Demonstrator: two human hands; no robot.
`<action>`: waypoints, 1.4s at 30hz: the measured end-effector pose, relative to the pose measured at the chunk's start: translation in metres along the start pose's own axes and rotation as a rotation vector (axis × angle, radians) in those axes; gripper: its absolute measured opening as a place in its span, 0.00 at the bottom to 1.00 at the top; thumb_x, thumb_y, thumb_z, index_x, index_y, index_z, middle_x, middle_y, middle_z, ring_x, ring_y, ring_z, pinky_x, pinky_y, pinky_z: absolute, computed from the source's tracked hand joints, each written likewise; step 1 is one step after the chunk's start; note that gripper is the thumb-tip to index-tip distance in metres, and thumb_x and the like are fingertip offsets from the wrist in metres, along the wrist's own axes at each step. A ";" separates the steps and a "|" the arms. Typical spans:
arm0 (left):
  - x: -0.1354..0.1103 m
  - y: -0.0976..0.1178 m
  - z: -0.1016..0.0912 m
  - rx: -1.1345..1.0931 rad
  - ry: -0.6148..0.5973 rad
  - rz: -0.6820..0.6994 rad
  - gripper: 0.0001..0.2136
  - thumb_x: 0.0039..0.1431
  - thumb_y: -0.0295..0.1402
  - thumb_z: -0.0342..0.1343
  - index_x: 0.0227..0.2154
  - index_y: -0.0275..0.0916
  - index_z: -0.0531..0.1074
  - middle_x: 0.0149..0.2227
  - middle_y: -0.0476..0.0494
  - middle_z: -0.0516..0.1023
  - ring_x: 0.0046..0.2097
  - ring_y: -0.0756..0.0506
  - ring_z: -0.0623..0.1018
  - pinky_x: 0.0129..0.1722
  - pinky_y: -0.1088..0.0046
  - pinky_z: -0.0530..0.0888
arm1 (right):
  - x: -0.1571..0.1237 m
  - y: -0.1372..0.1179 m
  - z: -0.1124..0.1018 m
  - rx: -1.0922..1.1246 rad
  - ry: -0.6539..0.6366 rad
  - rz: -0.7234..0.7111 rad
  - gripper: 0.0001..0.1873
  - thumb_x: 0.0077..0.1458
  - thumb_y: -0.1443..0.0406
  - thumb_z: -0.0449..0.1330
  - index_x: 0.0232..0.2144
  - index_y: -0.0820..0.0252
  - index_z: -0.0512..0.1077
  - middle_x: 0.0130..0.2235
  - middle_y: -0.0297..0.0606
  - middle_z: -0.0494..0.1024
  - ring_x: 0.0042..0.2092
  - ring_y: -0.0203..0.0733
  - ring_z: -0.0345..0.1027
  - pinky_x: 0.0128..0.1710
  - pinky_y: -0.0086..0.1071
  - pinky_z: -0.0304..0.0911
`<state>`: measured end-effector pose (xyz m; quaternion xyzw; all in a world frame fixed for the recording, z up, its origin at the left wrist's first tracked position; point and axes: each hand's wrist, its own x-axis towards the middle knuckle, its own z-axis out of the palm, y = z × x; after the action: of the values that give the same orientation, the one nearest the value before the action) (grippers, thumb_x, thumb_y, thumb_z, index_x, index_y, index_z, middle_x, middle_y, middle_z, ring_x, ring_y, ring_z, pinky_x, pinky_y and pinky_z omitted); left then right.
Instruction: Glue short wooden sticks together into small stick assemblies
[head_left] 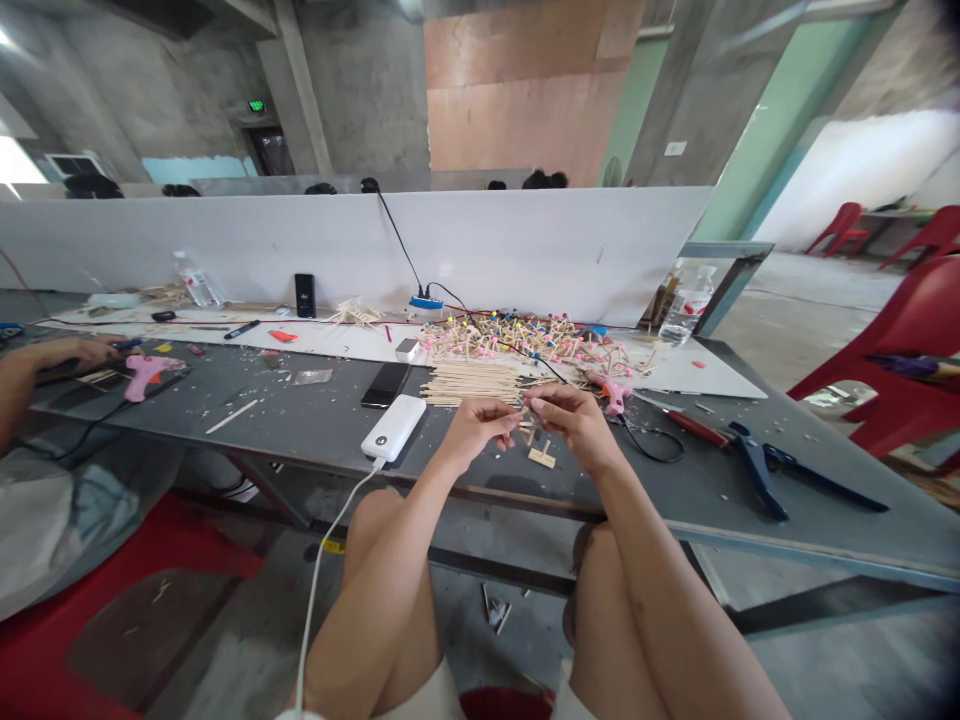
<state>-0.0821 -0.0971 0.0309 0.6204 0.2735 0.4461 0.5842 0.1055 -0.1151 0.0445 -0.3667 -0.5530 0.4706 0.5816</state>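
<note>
My left hand and my right hand meet above the near edge of the grey table. Together they pinch a small piece of thin wooden sticks between their fingertips. A small glued stick piece lies on the table just below them. Behind my hands lies a flat bundle of wooden sticks, and beyond it a heap of stick models with pink and coloured tips. A pink glue gun rests right of the bundle.
A white power bank with a cable and a black phone lie to my left. Blue-handled pliers and a red-handled tool lie to the right. Another person's hand and a second pink glue gun are far left. Red chairs stand on the right.
</note>
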 end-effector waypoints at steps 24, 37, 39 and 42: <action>-0.001 -0.004 0.001 0.265 0.171 0.177 0.17 0.55 0.48 0.65 0.31 0.35 0.79 0.24 0.46 0.76 0.23 0.51 0.71 0.25 0.75 0.68 | 0.000 0.000 0.003 -0.088 0.059 -0.035 0.16 0.44 0.55 0.74 0.31 0.61 0.81 0.23 0.32 0.69 0.23 0.30 0.50 0.22 0.29 0.45; -0.003 -0.004 0.001 0.392 0.238 0.299 0.16 0.58 0.46 0.63 0.31 0.36 0.79 0.23 0.46 0.76 0.24 0.50 0.71 0.25 0.75 0.66 | 0.000 0.003 0.003 -0.119 0.081 -0.052 0.18 0.47 0.53 0.72 0.34 0.60 0.81 0.26 0.33 0.73 0.24 0.31 0.53 0.22 0.29 0.50; -0.003 -0.004 0.000 0.405 0.238 0.306 0.16 0.58 0.46 0.63 0.30 0.36 0.79 0.24 0.46 0.76 0.24 0.50 0.71 0.25 0.75 0.66 | 0.000 0.004 0.003 -0.123 0.079 -0.066 0.18 0.46 0.53 0.72 0.34 0.61 0.81 0.26 0.34 0.73 0.24 0.31 0.54 0.22 0.29 0.50; -0.002 -0.005 0.000 0.444 0.246 0.337 0.15 0.60 0.45 0.62 0.30 0.36 0.78 0.25 0.45 0.77 0.26 0.49 0.73 0.26 0.75 0.67 | 0.001 0.006 0.003 -0.130 0.082 -0.061 0.18 0.47 0.52 0.71 0.34 0.61 0.81 0.25 0.34 0.73 0.24 0.31 0.54 0.22 0.29 0.50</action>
<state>-0.0823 -0.0982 0.0257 0.7107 0.3263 0.5379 0.3147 0.1018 -0.1126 0.0395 -0.4056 -0.5691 0.4004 0.5927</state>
